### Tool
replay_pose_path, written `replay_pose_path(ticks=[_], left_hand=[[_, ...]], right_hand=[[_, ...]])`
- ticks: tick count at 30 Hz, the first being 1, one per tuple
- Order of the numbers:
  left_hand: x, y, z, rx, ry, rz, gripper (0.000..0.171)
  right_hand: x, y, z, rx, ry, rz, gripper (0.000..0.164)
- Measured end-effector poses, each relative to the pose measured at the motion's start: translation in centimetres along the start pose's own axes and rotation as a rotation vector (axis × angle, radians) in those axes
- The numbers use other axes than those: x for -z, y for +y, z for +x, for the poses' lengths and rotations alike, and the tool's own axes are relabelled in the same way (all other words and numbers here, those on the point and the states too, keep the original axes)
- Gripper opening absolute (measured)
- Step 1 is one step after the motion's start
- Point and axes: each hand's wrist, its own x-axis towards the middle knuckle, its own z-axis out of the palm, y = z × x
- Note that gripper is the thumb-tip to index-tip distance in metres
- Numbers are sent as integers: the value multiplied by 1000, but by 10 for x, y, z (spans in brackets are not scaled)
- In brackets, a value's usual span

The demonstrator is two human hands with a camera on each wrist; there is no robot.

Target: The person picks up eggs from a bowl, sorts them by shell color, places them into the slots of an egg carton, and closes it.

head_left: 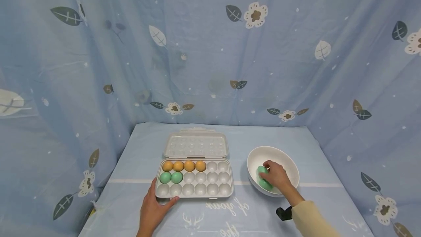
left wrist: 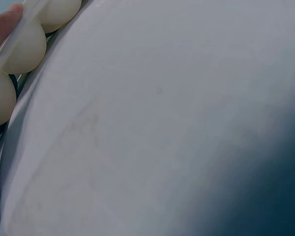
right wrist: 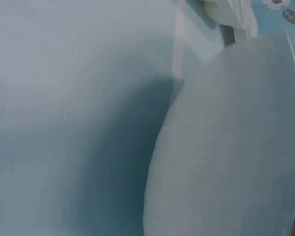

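An egg box with shallow cups (head_left: 212, 189) lies with its lid folded back. Four orange eggs (head_left: 189, 166) fill the left of its back row; two green eggs (head_left: 177, 177) sit at the left of the middle row. My left hand (head_left: 152, 207) touches the box's front left corner, fingers along the side and thumb at the front edge. In the left wrist view the thumb (left wrist: 10, 17) rests on the rim above rounded cups. Inside the white bowl (head_left: 289, 164), my right hand (head_left: 277, 175) pinches a green egg (head_left: 261, 170); more green (head_left: 265, 184) shows beneath.
The clear lid (head_left: 197, 145) lies behind the egg box. A black wrist mount (head_left: 284, 214) hangs by the right sleeve (head_left: 312, 218). In the right wrist view the bowl's outer wall (right wrist: 226, 147) fills the right side. Patterned curtains (head_left: 210, 46) surround the table's back and sides.
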Motion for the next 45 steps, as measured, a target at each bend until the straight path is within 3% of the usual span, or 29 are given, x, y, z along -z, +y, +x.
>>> replay_pose_path(ticks=[10, 19, 34, 45], left_hand=[[0, 1, -1, 15, -2, 0, 135], [2, 4, -2, 4, 11, 8, 133], [1, 2, -1, 0, 5, 13, 134], [1, 2, -1, 0, 18, 6, 133]], right_hand=[[-15, -26, 5, 87, 12, 5, 38], [-13, -28, 4, 77, 30, 15, 39], [1, -57, 10, 159, 165, 210, 44], [-22, -96, 11, 209, 156, 316, 41]])
